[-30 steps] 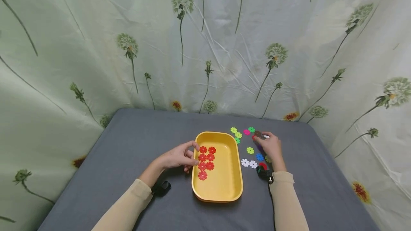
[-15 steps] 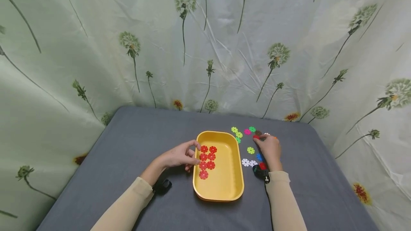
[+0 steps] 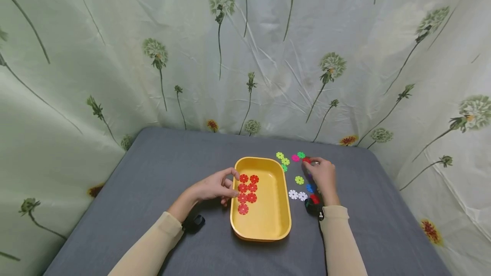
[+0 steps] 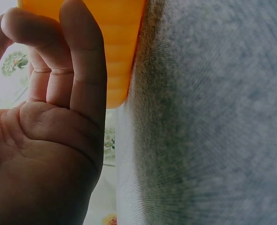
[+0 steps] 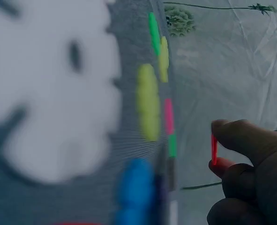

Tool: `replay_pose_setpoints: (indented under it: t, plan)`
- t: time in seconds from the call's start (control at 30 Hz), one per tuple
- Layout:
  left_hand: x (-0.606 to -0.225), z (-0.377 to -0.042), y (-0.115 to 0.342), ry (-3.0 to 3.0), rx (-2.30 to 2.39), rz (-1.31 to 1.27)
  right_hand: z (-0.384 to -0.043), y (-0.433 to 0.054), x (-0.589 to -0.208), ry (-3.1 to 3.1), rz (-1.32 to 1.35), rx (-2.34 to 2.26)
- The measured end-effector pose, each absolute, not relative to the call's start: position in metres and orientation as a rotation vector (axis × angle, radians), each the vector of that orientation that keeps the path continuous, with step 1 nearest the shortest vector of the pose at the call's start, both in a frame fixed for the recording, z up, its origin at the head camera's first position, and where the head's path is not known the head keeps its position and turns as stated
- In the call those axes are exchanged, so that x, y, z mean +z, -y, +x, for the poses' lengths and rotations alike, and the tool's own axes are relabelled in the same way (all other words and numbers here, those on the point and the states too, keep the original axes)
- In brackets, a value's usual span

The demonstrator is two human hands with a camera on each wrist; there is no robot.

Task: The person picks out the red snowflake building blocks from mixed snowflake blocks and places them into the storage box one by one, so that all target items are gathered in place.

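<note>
My right hand [image 3: 323, 177] pinches a red snowflake disc [image 3: 306, 161] between thumb and fingertip, above the far right group of discs. The right wrist view shows this red snowflake disc [image 5: 214, 149] edge-on, up off the cloth. My left hand [image 3: 215, 187] holds the left rim of the yellow tray [image 3: 288, 208], thumb and forefinger over the edge. In the left wrist view its other fingers [image 4: 87, 56] lie against the tray's outer wall [image 4: 122, 42]. Several red discs [image 3: 251, 197] lie in two columns along the tray's left side.
Loose discs lie right of the tray: yellow-green [image 3: 299, 180], pink [image 3: 295, 158], green [image 3: 301, 155], white [image 3: 293, 194] and blue [image 3: 310, 188]. Another red disc [image 3: 314, 199] is partly hidden by the right wrist camera [image 3: 312, 207]. A flowered curtain [image 3: 268, 54] hangs behind the grey-covered table [image 3: 172, 156].
My right hand has reached the red disc, pinched it and raised it; it now covers the brown disc in the head view. My left hand and the tray have stayed put.
</note>
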State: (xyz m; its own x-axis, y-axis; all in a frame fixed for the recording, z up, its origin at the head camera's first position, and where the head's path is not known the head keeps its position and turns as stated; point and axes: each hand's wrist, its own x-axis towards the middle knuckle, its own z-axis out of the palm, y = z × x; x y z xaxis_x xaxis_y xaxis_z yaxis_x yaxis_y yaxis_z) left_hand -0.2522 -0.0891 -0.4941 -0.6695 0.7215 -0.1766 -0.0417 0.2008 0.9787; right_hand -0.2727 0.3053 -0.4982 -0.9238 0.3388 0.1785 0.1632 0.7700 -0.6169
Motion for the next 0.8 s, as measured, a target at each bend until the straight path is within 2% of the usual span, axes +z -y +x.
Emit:
replay_pose_setpoints:
  t: [0.27,0.5,0.8]
  plan:
    - [-0.493,-0.252,0.089,-1.856,1.516,0.634,-0.261,-0.297,-0.459,2.595,-0.227,1.249]
    - [-0.493,-0.252,0.089,-1.879,1.507,0.635,-0.245,-0.27,-0.428,2.596,0.0,1.519]
    - [-0.492,-0.252,0.089,-1.88,1.503,0.62,-0.232,-0.24,-0.414,2.688,0.262,1.492]
